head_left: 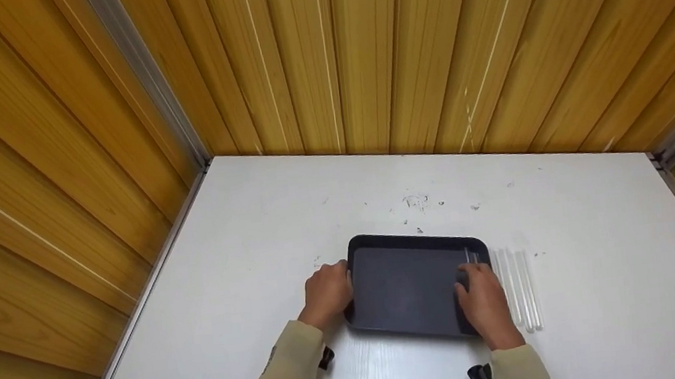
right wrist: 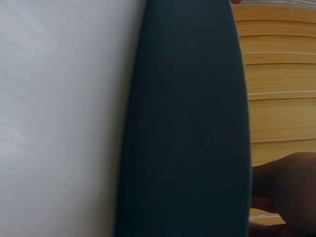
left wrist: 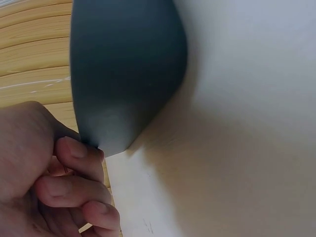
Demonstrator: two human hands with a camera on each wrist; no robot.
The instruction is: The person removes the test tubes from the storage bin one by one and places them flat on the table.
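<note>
A shallow dark grey tray (head_left: 406,294) lies on the white table, its front wall filling much of both wrist views. My left hand (head_left: 327,289) grips the tray's left rim, with curled fingers (left wrist: 81,190) at the wall's edge in the left wrist view. Inside the tray's right side is my right hand (head_left: 485,299), fingers bent downward and thumb pointing left. Just beyond its fingertips, the ends of clear tubes (head_left: 472,256) show against the tray; the hand covers the rest. I cannot tell whether it pinches one.
Several clear tubes (head_left: 523,289) lie side by side on the table, right of the tray. Wood-patterned walls (head_left: 362,57) enclose the white table (head_left: 254,222) at the back and sides. Dark scuff marks (head_left: 417,201) spot the tabletop behind the tray.
</note>
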